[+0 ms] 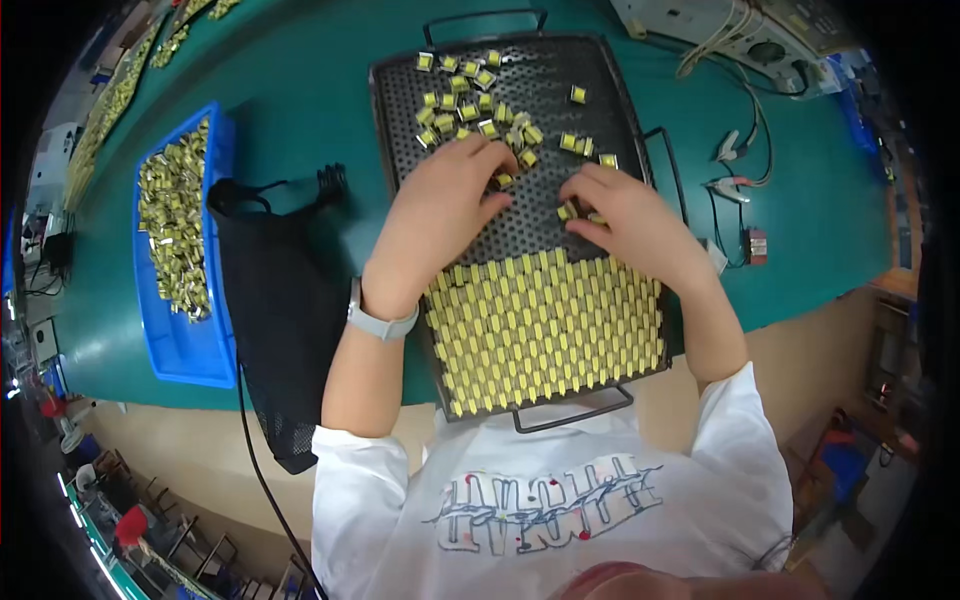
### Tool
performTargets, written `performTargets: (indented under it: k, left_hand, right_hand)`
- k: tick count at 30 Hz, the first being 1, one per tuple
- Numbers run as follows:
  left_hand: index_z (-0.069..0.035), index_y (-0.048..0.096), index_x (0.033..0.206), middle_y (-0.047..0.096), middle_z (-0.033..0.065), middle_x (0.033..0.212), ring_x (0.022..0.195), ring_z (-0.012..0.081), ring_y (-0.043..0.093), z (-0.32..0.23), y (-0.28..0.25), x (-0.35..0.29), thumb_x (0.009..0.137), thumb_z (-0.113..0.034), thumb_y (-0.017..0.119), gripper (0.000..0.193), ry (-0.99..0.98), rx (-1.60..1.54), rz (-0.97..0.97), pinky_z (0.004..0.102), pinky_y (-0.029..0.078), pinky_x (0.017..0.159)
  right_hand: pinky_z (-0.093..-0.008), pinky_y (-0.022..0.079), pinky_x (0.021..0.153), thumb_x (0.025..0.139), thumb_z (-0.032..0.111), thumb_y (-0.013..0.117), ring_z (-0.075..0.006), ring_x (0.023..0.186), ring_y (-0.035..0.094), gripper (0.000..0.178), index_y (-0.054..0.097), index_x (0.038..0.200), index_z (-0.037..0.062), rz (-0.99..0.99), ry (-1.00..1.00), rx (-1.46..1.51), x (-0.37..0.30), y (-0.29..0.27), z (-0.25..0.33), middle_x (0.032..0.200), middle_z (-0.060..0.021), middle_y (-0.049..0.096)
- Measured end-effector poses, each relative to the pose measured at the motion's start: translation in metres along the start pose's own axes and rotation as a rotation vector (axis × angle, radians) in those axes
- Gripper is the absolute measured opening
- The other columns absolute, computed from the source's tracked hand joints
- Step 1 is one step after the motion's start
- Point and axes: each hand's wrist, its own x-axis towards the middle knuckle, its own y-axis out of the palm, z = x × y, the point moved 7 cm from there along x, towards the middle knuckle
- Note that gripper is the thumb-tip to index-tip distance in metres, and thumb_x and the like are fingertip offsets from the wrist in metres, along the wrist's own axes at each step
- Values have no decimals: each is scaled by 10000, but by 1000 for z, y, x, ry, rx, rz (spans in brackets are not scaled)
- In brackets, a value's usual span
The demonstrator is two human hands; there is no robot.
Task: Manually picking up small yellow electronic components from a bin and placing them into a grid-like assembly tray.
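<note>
Tray, one, on one counter: yellow parts packed near, scattered far, four far right. Right hand pinches at least one; left hand's grip, cannot tell.

A black bag lies at nine o'clock on the green table. A grey machine sits between one and two. Clips on wires lie at two.

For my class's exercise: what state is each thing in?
Black perforated metal tray: partly filled
Near yellow rectangular blocks: packed in rows
Far yellow blocks: scattered
Blue rectangular plastic bin: partly filled
Grey wristband: fastened
Black fabric bag: unclear whether open
Left hand: curled, grip unclear
Right hand: curled, grip unclear
</note>
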Motion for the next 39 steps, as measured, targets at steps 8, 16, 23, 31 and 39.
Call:
performTargets:
  k: [8, 16, 23, 31, 39]
  left_hand:
    - [-58, 630, 1045, 647, 91, 992, 940, 285, 656, 7, 5, 5, 829, -53, 748, 246, 22, 26, -70, 387, 543, 817]
    - [-58, 645, 1094, 638, 84, 987, 896, 251, 665, 9, 11, 1, 829, -41, 758, 289, 54, 67, -35, 347, 555, 792]
    - [-46, 668, 1082, 644, 95, 960, 830, 242, 658, 7, 10, 1, 842, -81, 765, 262, 27, 47, -4, 341, 538, 752]
    - [-22, 682, 1064, 647, 103, 899, 790, 229, 641, -2, 20, 3, 826, -139, 798, 289, 64, -72, 55, 334, 525, 726]
    - [-31, 682, 1008, 691, 123, 926, 845, 308, 689, 0, 24, 3, 825, -106, 751, 210, 41, -86, 97, 404, 541, 750]
  right_hand:
    - [-381, 533, 771, 830, 43, 750, -271, 877, 638, 355, 622, 1161, 62, -74, -47, 51, 4, 1, -3, 999, -95, 609]
    - [-382, 529, 769, 831, 31, 741, -265, 879, 635, 320, 632, 1131, 57, -77, -62, 43, 2, 2, -2, 966, -92, 602]
    - [-385, 529, 762, 832, 41, 741, -272, 872, 637, 286, 633, 1097, 54, -107, -90, 29, 4, 2, -1, 955, -93, 609]
    - [-405, 527, 750, 827, 104, 765, -295, 870, 645, 291, 635, 1083, 54, -197, -131, 8, 7, 5, 6, 950, -104, 620]
    - [-382, 545, 780, 808, 61, 776, -285, 889, 673, 301, 644, 1078, 43, -216, -142, 80, 8, 6, 8, 961, -106, 637]
